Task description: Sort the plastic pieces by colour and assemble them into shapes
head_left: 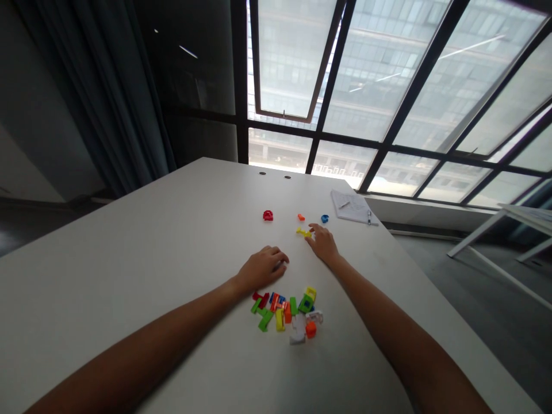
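At the upper left a dark curtain [99,98] hangs in shadow, and the white table [129,230] runs out from the lower left across much of the frame. The left hand [263,268] lies palm down on the table just above a heap of small plastic pieces [287,316]. Its grip is loosely curled, and the fingers hide the surface beneath them, so I cannot tell whether it has hold of anything. The heap mixes red, green, orange, blue, yellow and white pieces, some lying across one another, between the two forearms. Higher up, a red piece [268,215] lies alone, well apart from the heap. At centre the right hand [323,244] reaches forward with its grip open and its fingers spread. Its fingertips [311,227] are touching or just beside a yellow piece [303,232]; I cannot tell which, but no hold shows. An orange piece [301,217] and a blue piece [325,218] lie just beyond, apart from each other. Approaching with the fingertips suits pieces this small, since it is less likely to knock them aside. To the right, papers [351,207] with a pen [344,204] lie near the far table edge, below a tall window [401,75].
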`<state>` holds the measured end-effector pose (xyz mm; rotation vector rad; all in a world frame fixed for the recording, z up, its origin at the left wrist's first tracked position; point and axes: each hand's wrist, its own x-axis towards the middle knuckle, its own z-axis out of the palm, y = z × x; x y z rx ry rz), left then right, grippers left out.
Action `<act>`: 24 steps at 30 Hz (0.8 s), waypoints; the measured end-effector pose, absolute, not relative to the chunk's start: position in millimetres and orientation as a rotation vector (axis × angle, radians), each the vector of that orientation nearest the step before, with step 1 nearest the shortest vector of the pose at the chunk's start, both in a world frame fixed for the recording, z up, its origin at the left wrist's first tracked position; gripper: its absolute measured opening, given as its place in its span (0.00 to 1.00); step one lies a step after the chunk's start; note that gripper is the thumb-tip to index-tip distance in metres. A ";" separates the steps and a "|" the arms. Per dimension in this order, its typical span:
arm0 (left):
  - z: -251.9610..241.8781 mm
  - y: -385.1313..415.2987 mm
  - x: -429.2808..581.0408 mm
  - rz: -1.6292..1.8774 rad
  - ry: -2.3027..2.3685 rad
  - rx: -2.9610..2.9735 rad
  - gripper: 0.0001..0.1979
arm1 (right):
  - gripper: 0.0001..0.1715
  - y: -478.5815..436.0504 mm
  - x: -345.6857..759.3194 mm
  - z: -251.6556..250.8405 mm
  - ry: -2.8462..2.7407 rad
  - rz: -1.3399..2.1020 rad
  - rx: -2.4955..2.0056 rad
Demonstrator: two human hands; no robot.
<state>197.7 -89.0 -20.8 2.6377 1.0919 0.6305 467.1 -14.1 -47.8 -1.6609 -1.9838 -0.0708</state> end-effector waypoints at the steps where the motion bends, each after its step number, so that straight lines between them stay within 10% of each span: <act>1: -21.1 -88.8 197.6 0.632 1.089 2.637 0.10 | 0.24 -10.3 467.2 -48.1 -1.976 -0.060 -1.661; 24: -22.7 -88.0 195.1 0.665 1.052 2.650 0.10 | 0.11 -37.3 453.5 -32.9 -2.071 -0.085 -1.435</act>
